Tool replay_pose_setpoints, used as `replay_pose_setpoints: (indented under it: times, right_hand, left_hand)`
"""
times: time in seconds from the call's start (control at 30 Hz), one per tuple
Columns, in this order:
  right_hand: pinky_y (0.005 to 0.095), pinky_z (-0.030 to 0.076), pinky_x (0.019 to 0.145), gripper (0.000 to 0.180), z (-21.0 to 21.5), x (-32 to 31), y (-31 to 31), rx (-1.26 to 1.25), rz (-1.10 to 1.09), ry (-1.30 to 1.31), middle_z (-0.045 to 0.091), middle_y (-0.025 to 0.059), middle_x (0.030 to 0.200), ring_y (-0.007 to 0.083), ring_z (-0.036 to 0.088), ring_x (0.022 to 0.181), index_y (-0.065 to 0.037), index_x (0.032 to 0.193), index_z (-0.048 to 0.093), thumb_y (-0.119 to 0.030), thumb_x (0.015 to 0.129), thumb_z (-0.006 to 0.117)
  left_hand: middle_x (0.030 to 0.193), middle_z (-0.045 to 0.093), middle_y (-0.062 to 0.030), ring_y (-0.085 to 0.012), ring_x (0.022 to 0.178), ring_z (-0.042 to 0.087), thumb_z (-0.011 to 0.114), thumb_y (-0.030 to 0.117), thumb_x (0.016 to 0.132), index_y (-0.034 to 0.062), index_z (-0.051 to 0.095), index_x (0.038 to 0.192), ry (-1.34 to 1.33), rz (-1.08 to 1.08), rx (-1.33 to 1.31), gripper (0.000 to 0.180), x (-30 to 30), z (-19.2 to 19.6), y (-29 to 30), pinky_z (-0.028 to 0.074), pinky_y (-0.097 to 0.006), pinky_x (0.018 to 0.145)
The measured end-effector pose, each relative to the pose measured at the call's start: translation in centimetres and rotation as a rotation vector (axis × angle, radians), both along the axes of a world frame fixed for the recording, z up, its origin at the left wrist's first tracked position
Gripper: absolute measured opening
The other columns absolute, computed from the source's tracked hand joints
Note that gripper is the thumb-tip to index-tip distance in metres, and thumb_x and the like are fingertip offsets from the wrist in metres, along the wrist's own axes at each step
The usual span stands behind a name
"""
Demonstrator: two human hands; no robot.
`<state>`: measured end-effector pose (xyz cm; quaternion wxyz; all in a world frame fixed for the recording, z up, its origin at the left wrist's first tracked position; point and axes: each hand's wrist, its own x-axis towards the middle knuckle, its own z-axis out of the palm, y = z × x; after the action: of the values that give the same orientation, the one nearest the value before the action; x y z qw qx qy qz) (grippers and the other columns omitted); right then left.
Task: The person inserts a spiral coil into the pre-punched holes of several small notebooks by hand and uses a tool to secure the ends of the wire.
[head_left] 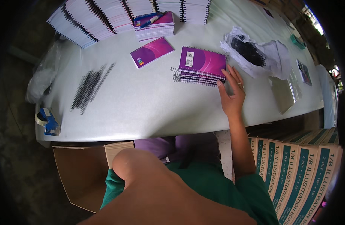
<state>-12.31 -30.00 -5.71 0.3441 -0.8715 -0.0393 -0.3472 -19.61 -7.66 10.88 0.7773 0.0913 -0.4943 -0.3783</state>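
Note:
A short stack of purple-and-pink spiral notebooks (202, 60) lies on the table, with a white label on the top cover. Loose wire ends poke out from the stack's left side. My right hand (234, 92) rests at its near right corner, thumb and fingertips touching the edges, fingers stretched and apart. My bent left arm (142, 172) comes up close across the lower view; its hand is out of sight. Left of the stack lies a single purple notepad (152, 51). Behind that, blue pens (151, 20) sit on a pile of similar notepads (154, 32).
Black spiral coils (90, 88) lie at the left, near a blue tape dispenser (49, 122). More coils (249, 52) sit in crumpled white wrapping (279, 56). Thick coil-bound stacks (97, 18) line the back. Below the table stand an open carton (77, 176) and several boxes (296, 168).

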Motion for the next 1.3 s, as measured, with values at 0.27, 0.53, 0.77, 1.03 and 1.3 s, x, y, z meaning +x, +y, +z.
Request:
replay_pose_setpoints:
  times: [0.27, 0.53, 0.77, 1.03, 1.3]
  right_hand:
    - [0.0386, 0.037, 0.100, 0.041, -0.6, -0.1, 0.1, -0.006, 0.012, 0.027, 0.054, 0.0104, 0.127, 0.0306, 0.045, 0.122, -0.008, 0.115, 0.060, -0.007, 0.075, 0.069]
    - [0.0353, 0.042, 0.095, 0.053, -0.9, 0.1, -0.3, 0.156, 0.080, 0.065, 0.053, 0.0154, 0.127, 0.0307, 0.052, 0.116, -0.007, 0.123, 0.053, -0.013, 0.075, 0.074]
    - [0.0313, 0.048, 0.086, 0.080, -1.0, 0.6, 0.0, 0.452, 0.163, 0.175, 0.060, 0.0186, 0.114, 0.0170, 0.059, 0.100, -0.003, 0.134, 0.038, -0.011, 0.067, 0.081]
    - [0.0384, 0.045, 0.091, 0.087, -0.7, 0.6, -0.4, 0.386, 0.088, 0.368, 0.051, 0.0253, 0.122, 0.0356, 0.053, 0.111, -0.001, 0.137, 0.031, -0.009, 0.064, 0.080]
    - [0.0386, 0.045, 0.090, 0.076, -0.1, 0.5, -0.5, 0.335, 0.085, 0.391, 0.053, 0.0246, 0.120, 0.0362, 0.055, 0.108, 0.003, 0.134, 0.035, -0.018, 0.073, 0.075]
  left_hand:
    - [0.077, 0.057, -0.0069, -0.0164, 0.069, 0.055, 0.065, 0.022, 0.075, 0.0025, 0.056, 0.078, -0.022, -0.064, -0.003, 0.022, 1.1, 0.1, -0.7, 0.043, -0.031, 0.063]
    - [0.076, 0.058, -0.0057, -0.0143, 0.070, 0.056, 0.069, 0.023, 0.073, 0.0019, 0.058, 0.081, -0.123, -0.064, 0.063, 0.025, 3.7, -0.2, -1.8, 0.044, -0.030, 0.063]
    - [0.114, 0.055, -0.0128, -0.0232, 0.105, 0.054, 0.082, 0.027, 0.061, 0.0066, 0.050, 0.122, -0.836, 0.926, 1.078, 0.072, 16.3, -7.1, -2.5, 0.043, -0.034, 0.090]
    - [0.133, 0.035, -0.0258, -0.0393, 0.122, 0.042, 0.087, 0.036, 0.050, 0.0014, 0.021, 0.141, -1.166, 0.946, 1.512, 0.118, 19.3, -11.6, -4.2, 0.036, -0.041, 0.102]
    - [0.133, 0.037, -0.0284, -0.0384, 0.119, 0.047, 0.084, 0.052, 0.049, -0.0055, 0.016, 0.140, -1.103, 1.076, 1.666, 0.127, 16.6, -10.4, -4.4, 0.040, -0.041, 0.099]
